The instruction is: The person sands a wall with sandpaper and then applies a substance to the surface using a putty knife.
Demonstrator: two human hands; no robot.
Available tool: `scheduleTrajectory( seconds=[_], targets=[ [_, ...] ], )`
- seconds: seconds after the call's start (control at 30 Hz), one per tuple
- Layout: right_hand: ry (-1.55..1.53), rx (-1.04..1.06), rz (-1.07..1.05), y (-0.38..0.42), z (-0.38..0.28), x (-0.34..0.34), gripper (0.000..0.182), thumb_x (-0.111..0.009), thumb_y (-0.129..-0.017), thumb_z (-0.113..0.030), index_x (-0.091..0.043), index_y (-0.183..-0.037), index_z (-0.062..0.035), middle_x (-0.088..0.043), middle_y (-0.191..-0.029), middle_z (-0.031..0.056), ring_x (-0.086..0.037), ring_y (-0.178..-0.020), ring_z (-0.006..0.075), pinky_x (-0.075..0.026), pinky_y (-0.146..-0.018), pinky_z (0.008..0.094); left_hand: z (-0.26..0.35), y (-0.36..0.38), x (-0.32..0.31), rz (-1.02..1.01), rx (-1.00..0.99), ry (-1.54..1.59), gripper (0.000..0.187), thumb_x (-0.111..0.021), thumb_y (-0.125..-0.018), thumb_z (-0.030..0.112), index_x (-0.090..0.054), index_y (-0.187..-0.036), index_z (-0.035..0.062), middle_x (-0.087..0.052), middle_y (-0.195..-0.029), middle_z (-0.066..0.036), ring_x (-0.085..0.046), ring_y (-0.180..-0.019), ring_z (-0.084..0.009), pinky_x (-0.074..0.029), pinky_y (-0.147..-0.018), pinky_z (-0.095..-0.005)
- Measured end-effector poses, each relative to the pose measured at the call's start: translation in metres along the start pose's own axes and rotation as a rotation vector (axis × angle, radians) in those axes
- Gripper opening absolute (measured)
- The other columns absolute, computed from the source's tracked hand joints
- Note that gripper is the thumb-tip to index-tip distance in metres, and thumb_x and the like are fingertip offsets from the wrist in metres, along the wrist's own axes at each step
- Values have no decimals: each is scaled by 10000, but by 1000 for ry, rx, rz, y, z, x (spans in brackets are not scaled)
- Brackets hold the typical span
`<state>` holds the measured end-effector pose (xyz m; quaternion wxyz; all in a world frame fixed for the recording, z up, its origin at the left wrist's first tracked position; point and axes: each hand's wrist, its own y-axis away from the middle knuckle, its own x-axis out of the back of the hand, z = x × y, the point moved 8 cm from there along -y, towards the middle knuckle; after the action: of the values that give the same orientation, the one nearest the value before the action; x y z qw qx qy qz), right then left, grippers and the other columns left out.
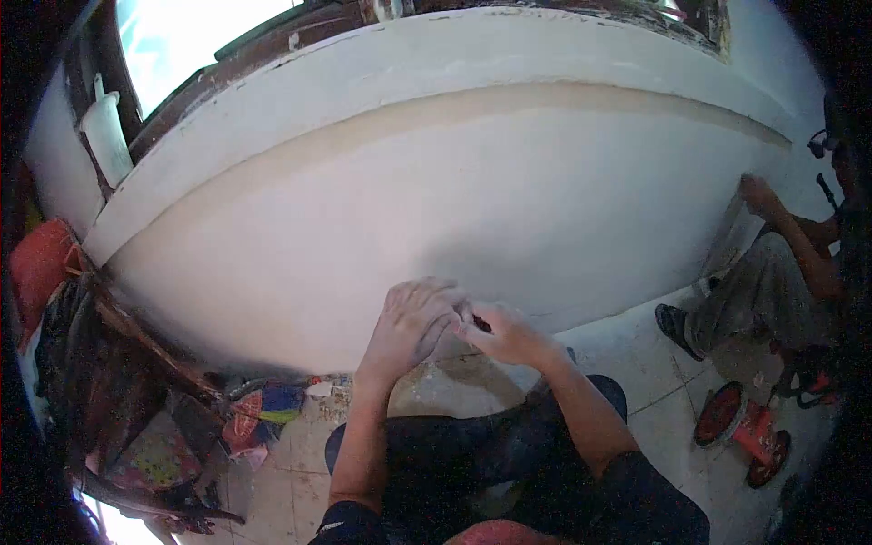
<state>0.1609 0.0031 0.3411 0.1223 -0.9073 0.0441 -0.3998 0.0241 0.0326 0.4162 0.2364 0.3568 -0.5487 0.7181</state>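
My left hand (413, 322) and my right hand (509, 336) meet in front of the low white wall (363, 209), above my lap. The fingers of my left hand are bent and pressed against the fingertips of my right. A small dark patch shows between the right thumb and fingers; whether it is a thing or just a gap, I cannot make out. Both hands look dusted with pale powder. Their shadow falls on the wall just beyond them.
Another person's hand (761, 195) is near the wall at the right. A red spool-shaped object (756, 431) lies on the tiled floor (658, 422). Cloths (259, 418) and bags pile up at the left. A white scoop-like container (107, 136) is by the window ledge.
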Motion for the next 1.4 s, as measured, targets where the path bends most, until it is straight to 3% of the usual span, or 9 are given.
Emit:
scheduleTrajectory(
  seconds=[0.17, 0.27, 0.47, 0.6, 0.8, 1.0, 1.07, 1.17, 1.4],
  targets=[
    [-472, 72, 641, -8, 20, 63, 405, -640, -1011, -352, -661, -840, 15, -667, -673, 158, -672, -598, 252, -485, -577, 412, -20, 49, -11, 225, 285, 70, 427, -691, -965, 208, -598, -1373, 117, -641, -1332, -131, -567, -1251, -326, -399, -1114, -468],
    [-170, 45, 944, -6, -7, 128, 370, -652, -1012, -304, -675, -796, -4, -669, -640, 101, -629, -533, 157, -477, -521, 342, -51, 111, -126, -223, 544, 506, 454, -633, -1001, 270, -560, -1407, 82, -625, -1339, -203, -582, -1252, -375, -434, -1090, -482],
    [-609, -61, 271, -69, 11, 45, 350, -644, -1026, -306, -694, -846, -9, -703, -703, 44, -629, -552, 109, -508, -519, 265, -38, 214, -329, -1022, 217, 327, 466, -511, -1027, 358, -602, -1402, 98, -611, -1406, -212, -605, -1251, -417, -460, -1077, -517],
    [-655, -48, 127, -65, 8, 22, 320, -647, -1027, -301, -685, -927, 1, -702, -726, 59, -634, -560, 105, -513, -503, 280, -29, 207, -316, -1061, 289, 299, 463, -508, -1020, 352, -611, -1395, 101, -641, -1367, -202, -614, -1246, -406, -462, -1071, -517],
    [-1050, 24, 807, -42, 62, 81, 274, -656, -1022, -288, -683, -977, -20, -725, -778, 68, -643, -569, 101, -519, -490, 299, -40, 217, -312, -1066, 420, 83, 446, -554, -977, 360, -648, -1339, 119, -668, -1316, -197, -640, -1210, -387, -476, -1048, -538],
    [-727, -6, 219, -64, 43, 15, 200, -669, -1004, -213, -670, -949, -21, -722, -779, 79, -668, -597, 124, -521, -500, 280, -30, 216, -306, -771, 252, -323, 470, -595, -935, 424, -664, -1307, 146, -674, -1322, -174, -652, -1191, -403, -480, -1025, -588],
    [-962, 74, 525, -56, 47, 45, 192, -683, -990, -190, -689, -903, -19, -692, -710, 62, -635, -548, 109, -472, -466, 266, -12, 148, -236, -1156, 579, -95, 627, -667, -869, 643, -671, -1337, 226, -676, -1340, -149, -645, -1214, -386, -459, -1029, -627],
    [-969, 82, 1187, -23, 69, 86, 200, -678, -982, -177, -700, -873, -10, -681, -694, 57, -626, -536, 104, -470, -462, 267, -53, 263, -391, -1204, 247, 201, 445, -499, -997, 282, -602, -1392, 104, -621, -1406, -183, -563, -1329, -398, -433, -1123, -544],
    [-834, -84, 260, -69, 39, -14, 240, -708, -976, -248, -680, -887, -27, -716, -745, 92, -641, -554, 130, -477, -479, 291, -60, 260, -377, -1074, 321, 210, 486, -512, -994, 290, -570, -1439, 105, -596, -1431, -218, -547, -1361, -369, -427, -1148, -495]
  ],
)
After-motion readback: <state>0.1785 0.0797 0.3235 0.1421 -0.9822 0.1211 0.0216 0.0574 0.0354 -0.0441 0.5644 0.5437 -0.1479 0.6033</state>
